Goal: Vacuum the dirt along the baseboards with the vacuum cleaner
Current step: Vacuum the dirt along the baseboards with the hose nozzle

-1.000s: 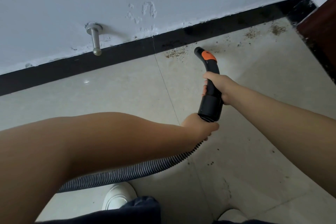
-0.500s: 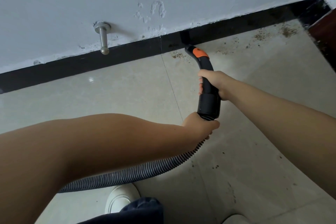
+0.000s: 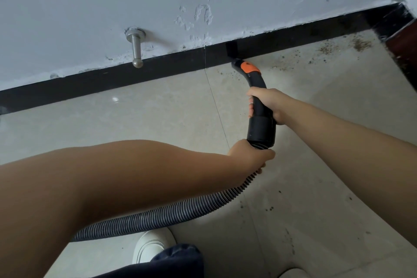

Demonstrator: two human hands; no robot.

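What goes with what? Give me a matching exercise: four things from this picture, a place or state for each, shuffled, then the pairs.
Things:
1. right hand
2. left hand
3. nozzle
4. doorstop

Places or states:
A. sticks out of the wall above the baseboard
B. grips the ribbed hose just below the handle
C. at the foot of the baseboard
D. grips the black handle

Pairs: 1-D, 2-B, 3-C, 4-A
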